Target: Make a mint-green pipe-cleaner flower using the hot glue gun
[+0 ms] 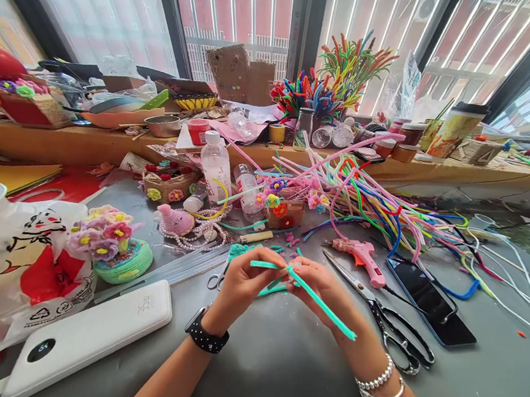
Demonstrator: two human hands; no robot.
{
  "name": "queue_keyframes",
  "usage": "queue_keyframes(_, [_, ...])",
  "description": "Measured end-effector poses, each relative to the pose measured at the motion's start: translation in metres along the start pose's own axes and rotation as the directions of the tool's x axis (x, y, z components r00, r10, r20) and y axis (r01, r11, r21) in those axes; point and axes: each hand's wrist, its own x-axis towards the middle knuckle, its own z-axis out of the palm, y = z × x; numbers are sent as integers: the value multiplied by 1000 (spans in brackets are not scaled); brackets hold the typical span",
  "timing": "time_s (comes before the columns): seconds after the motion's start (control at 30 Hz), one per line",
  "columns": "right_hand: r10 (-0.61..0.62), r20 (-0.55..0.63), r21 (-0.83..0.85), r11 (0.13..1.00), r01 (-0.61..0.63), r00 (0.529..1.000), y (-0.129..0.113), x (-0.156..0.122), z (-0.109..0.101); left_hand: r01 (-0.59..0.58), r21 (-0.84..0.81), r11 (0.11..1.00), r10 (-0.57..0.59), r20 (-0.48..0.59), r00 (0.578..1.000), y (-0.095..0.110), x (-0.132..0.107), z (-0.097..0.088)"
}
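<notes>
Both of my hands meet over the grey table, pinching a mint-green pipe cleaner (324,305). My left hand (242,283), with a black watch on its wrist, has its fingers closed on the left end of the pipe cleaner. My right hand (319,289), with pearl and silver bracelets, grips the pipe cleaner at its middle, and the free end slants down to the right. Small scissors (219,276) lie just left of my left hand. A pink glue gun (364,257) and large black scissors (392,323) lie to the right.
A heap of coloured pipe cleaners (380,203) spreads across the back right. A phone (430,302) lies on the right, a white power bank (89,331) front left. A printed plastic bag (20,265), flower baskets (116,248) and plastic bottles (216,167) crowd the left and middle.
</notes>
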Motion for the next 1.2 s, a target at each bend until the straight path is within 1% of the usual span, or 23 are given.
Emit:
queue_keyframes(0.1, [-11, -8, -52, 999, 10, 1000, 1, 0, 2, -14, 57, 998, 20, -109, 994, -2, 1, -1])
queue_keyframes(0.2, [-23, 29, -62, 998, 25, 999, 4, 1, 2, -28, 74, 997, 39, -157, 987, -4, 4, -1])
queue_keyframes(0.3, [5, 76, -65, 998, 0, 997, 7, 2, 1, -31, 53, 998, 38, -139, 990, -5, 5, -1])
queue_keyframes(0.37, [-1, 98, -74, 997, 8, 995, 9, 3, 0, 4, 32, 999, -1, -112, 994, -3, 5, 0])
queue_keyframes(0.43, [-11, 103, -91, 996, 21, 995, 9, 3, -2, 58, 24, 998, -55, -111, 992, -1, 5, 1])
queue_keyframes(0.53, [16, 69, -177, 984, -3, 997, 6, 4, -4, 108, 31, 994, -101, -169, 980, -1, 6, 2])
queue_keyframes(0.57, [16, 39, -223, 975, -7, 999, 5, 4, -5, 120, 26, 992, -114, -186, 976, -2, 6, 2])
queue_keyframes(0.63, [-25, -35, -310, 951, 13, 999, 1, 5, -8, 145, -4, 989, -143, -200, 969, -3, 8, 2])
queue_keyframes(0.7, [-115, -95, -371, 926, 72, 989, -2, 6, -12, 188, -41, 981, -192, -193, 962, -6, 9, 1])
queue_keyframes(0.77, [-231, -115, -436, 885, 160, 966, -5, 6, -15, 244, -67, 968, -252, -178, 951, -8, 9, 1])
queue_keyframes(0.83, [-317, -85, -516, 825, 231, 945, -7, 4, -17, 295, -68, 953, -302, -157, 940, -9, 9, 1])
queue_keyframes(0.87, [-332, -55, -549, 798, 250, 942, -8, 4, -17, 311, -58, 949, -316, -150, 937, -10, 9, 2])
queue_keyframes(0.97, [-302, 24, -598, 760, 256, 953, -6, 2, -15, 342, 1, 940, -339, -124, 933, -12, 8, 3])
queue_keyframes(1.03, [-281, 36, -608, 756, 245, 959, -5, 1, -14, 373, 14, 928, -370, -99, 924, -13, 8, 3])
queue_keyframes(1.1, [-265, 46, -614, 753, 236, 963, -4, 2, -14, 415, -7, 910, -414, -77, 907, -14, 8, 3])
queue_keyframes(1.2, [-248, 71, -626, 743, 236, 966, -4, 2, -15, 461, -20, 887, -461, -83, 883, -14, 9, 3])
